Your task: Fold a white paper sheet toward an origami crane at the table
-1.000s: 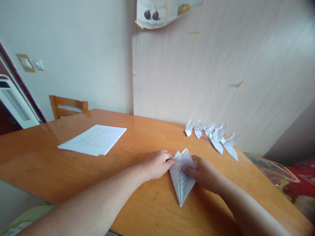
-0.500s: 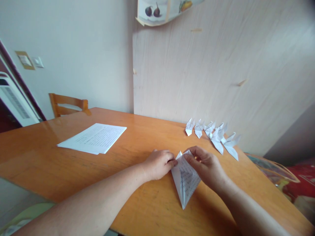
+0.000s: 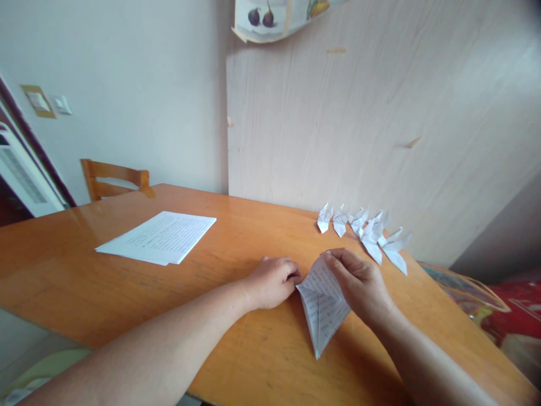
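Note:
A piece of printed paper (image 3: 323,304), folded into a kite-like shape, stands between my hands with its narrow point toward me. My right hand (image 3: 359,282) pinches its upper corner between thumb and fingers. At the paper's left corner, my left hand (image 3: 274,282) is closed with its fingertips against the edge. Part of the paper's back is hidden from view. Several folded paper cranes (image 3: 372,239) stand in a row beyond my right hand.
A stack of printed sheets (image 3: 158,237) lies on the wooden table (image 3: 236,237) to the left. A wooden chair (image 3: 116,177) is at the far left end. The wall panel (image 3: 304,141) rises behind the table, and red items (image 3: 515,304) are past its right edge.
My right hand has moved up to the paper's top corner and pulled a layer across, so more printed surface faces me. My left hand has barely moved.

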`<state>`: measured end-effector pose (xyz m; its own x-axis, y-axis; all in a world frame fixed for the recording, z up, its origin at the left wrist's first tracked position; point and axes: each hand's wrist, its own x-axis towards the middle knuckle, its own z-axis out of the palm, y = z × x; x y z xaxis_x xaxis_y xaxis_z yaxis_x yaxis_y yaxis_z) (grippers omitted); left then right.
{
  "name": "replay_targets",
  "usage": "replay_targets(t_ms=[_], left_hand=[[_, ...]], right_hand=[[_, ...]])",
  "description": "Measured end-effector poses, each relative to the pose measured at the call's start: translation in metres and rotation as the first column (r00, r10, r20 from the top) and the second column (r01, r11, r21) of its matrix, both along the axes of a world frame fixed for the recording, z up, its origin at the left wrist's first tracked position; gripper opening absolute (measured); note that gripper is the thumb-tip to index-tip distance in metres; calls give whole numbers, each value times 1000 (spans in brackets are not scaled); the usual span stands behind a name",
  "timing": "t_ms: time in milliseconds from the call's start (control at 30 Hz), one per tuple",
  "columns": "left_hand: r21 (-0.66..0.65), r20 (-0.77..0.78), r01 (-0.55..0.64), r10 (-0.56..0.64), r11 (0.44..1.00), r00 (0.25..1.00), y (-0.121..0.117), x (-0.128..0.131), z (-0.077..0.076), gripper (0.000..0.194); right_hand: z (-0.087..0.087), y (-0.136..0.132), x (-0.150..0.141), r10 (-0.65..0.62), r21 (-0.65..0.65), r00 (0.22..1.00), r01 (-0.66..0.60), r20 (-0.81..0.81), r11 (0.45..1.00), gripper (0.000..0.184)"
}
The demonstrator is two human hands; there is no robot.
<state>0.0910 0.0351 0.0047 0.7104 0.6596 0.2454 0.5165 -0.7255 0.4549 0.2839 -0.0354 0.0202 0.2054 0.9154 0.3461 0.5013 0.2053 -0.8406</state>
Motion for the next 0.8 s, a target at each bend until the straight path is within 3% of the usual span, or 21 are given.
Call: replay_targets(t_ms=[433, 633, 800], left_hand=[[-120, -101, 43, -55, 992, 993, -9, -2, 17, 24], [-109, -62, 20, -26, 994, 998, -12, -1, 13, 16], [-123, -32, -45, 41, 991, 999, -12, 3, 7, 10]], right_hand=[[-12, 7, 6, -145, 60, 981, 138, 127, 989, 31], [-12, 7, 4, -178, 60, 977, 172, 116, 983, 35], [-12, 5, -1, -115, 31, 990, 112, 80, 993, 36]])
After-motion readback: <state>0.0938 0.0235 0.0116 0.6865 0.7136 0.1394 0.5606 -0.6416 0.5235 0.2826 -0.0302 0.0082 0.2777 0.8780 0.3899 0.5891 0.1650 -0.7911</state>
